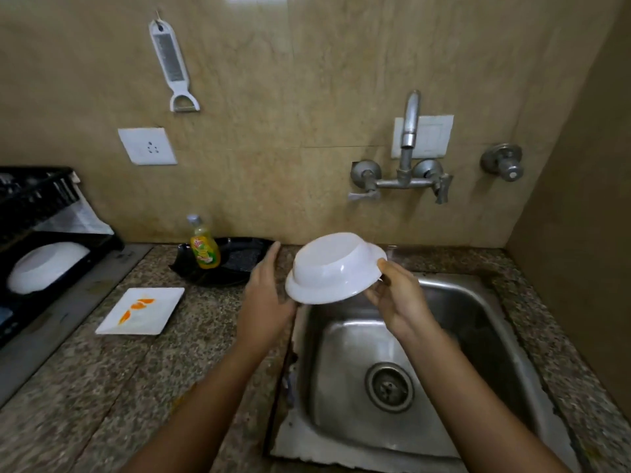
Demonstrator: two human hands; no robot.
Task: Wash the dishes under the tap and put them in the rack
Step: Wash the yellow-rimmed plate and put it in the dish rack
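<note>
A white bowl [333, 268] is held upside down and tilted over the left rim of the steel sink [478, 336]. My right hand [396, 297] grips its right rim, thumb on top. My left hand [268, 291] is beside the bowl's left edge with straight fingers, at or just short of the rim. The tap [409, 131] stands on the wall above; no water is visible. At the far left the black rack [44, 206] holds another white bowl [46, 268]. A square white plate [141, 310] with orange smears lies on the counter.
A yellow dish soap bottle [204, 245] stands on a black dish [232, 264] with a scrubber behind my left hand. A grater [172, 64] and a socket [147, 146] are on the wall. A side wall closes in on the right.
</note>
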